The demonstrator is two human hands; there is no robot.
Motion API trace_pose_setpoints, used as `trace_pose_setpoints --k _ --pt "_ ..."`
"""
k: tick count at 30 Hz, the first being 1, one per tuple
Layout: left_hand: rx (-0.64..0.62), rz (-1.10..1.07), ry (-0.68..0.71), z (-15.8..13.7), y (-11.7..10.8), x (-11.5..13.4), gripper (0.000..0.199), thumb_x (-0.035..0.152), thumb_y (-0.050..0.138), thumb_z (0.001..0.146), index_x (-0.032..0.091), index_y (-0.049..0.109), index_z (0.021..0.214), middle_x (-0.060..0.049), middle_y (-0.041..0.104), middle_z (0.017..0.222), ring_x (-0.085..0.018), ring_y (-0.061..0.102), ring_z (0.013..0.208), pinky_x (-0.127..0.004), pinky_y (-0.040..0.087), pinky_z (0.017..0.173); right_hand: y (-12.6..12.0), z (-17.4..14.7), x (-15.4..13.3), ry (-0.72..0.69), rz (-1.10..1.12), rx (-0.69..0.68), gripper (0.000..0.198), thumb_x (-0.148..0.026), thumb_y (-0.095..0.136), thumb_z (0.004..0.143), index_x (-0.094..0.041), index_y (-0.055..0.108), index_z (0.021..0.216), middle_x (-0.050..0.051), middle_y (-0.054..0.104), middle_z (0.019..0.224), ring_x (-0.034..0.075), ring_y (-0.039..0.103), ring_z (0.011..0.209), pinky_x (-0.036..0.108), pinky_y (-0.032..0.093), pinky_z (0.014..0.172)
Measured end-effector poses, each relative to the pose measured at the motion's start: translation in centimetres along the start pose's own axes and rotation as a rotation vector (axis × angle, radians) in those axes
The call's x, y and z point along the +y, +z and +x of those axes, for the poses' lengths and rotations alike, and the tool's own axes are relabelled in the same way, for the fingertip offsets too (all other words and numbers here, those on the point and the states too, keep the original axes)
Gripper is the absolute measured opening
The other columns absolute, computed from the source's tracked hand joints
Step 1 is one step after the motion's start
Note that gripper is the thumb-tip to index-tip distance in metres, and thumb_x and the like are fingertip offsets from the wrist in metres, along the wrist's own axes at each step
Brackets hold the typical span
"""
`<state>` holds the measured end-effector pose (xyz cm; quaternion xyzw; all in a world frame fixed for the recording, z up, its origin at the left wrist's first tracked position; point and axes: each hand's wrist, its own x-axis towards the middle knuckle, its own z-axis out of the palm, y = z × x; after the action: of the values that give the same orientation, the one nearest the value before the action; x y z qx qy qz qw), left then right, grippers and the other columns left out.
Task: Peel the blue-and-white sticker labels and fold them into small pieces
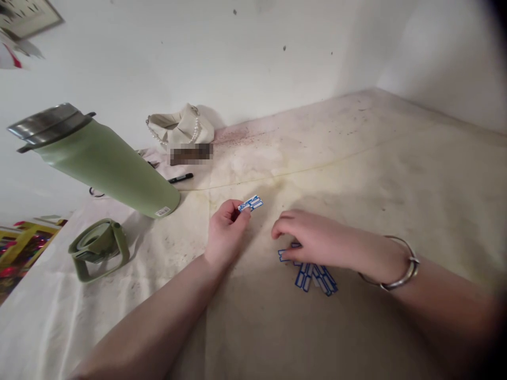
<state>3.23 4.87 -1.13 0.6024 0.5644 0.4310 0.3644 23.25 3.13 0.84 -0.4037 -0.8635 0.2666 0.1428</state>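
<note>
Our left hand [226,228] pinches one label strip [251,203], long axis pointing up-right.
Our right hand [312,238] rests curled on the label pile [315,277], beneath its palm.

The tabletop [376,158] lies open right of the hands; leftward, the green flask [99,158] (leaning), its lid [97,248] and a marker [180,178] crowd passage.
</note>
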Motion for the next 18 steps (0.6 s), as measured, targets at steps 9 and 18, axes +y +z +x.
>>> trace_pose_setpoints --k 9,18 --pt "-0.032 0.045 0.000 -0.2 0.1 0.3 0.016 0.036 0.055 0.080 0.020 0.057 0.079 0.004 0.049 0.063 -0.010 0.043 0.056 -0.021 0.032 0.053 1.8 -0.5 -0.2 0.027 -0.049 -0.051 0.015 -0.010 0.058 0.070 -0.024 0.058 0.076 0.001 0.062 0.075 0.018 0.057 0.071 0.028 0.038 0.061" --pt "-0.043 0.042 0.014 -0.2 -0.1 0.1 0.015 0.035 0.054 0.082 0.020 0.056 0.080 0.004 0.050 0.065 -0.010 0.043 0.058 -0.020 0.034 0.055 0.9 -1.3 -0.8 -0.023 -0.023 -0.059 0.026 -0.006 0.056 0.068 -0.024 0.058 0.087 0.002 0.062 0.087 0.018 0.058 0.079 0.027 0.041 0.064"
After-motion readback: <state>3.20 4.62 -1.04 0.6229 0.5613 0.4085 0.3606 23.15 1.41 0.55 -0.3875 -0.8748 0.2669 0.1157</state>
